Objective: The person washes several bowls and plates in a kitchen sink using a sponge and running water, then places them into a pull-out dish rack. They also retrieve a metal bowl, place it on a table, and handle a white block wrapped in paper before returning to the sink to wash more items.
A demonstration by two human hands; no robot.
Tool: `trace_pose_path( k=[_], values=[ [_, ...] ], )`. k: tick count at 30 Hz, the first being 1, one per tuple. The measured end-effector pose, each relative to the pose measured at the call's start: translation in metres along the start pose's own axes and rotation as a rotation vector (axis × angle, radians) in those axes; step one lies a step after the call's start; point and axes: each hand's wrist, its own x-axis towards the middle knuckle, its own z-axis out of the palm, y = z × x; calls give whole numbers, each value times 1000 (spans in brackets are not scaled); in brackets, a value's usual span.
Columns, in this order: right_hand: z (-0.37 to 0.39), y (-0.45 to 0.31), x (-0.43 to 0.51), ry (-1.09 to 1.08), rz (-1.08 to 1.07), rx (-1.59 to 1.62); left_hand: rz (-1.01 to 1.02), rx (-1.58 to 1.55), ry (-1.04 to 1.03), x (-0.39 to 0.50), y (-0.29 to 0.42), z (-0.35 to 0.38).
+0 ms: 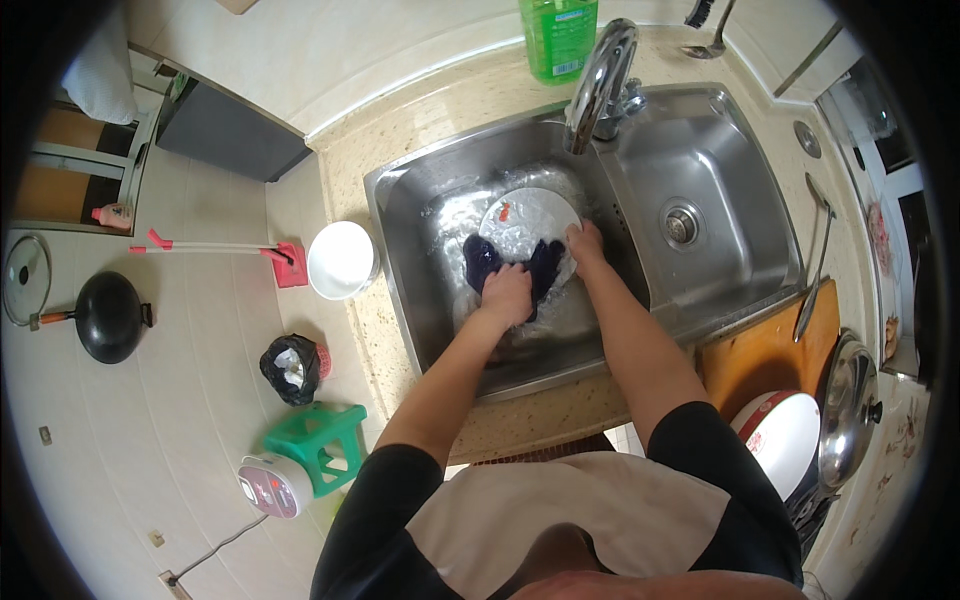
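In the left basin of a stainless steel sink (397, 247), my right hand (586, 244) grips the right rim of a white plate (544, 212) with a small orange-red mark. My left hand (508, 295) is closed around the middle of a dark blue cloth (480, 261), whose two ends spread over the plate's near side. Shallow, rippling water lies around the plate. The chrome faucet (600, 82) arches over the basin beyond my hands. The fingertips of my left hand are partly hidden by the cloth.
A white bowl (342, 260) stands on the counter left of the sink, and a green detergent bottle (559, 37) behind it. At the right are a ladle (814, 274), a wooden cutting board (772, 349), a large red-rimmed bowl (787, 435) and a pan lid (847, 412).
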Motion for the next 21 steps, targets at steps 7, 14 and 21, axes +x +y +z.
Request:
trace_pose_path(
  k=[7, 14, 21],
  values=[
    [-1, -3, 17, 151, -207, -592, -130, -279, -227, -45, -38, -22],
    [1, -60, -21, 5, -388, -749, 70, -155, 566, -20, -43, -10],
    [12, -111, -85, -25, -252, -402, 353, -456, 575, -9, -42, -19]
  ],
)
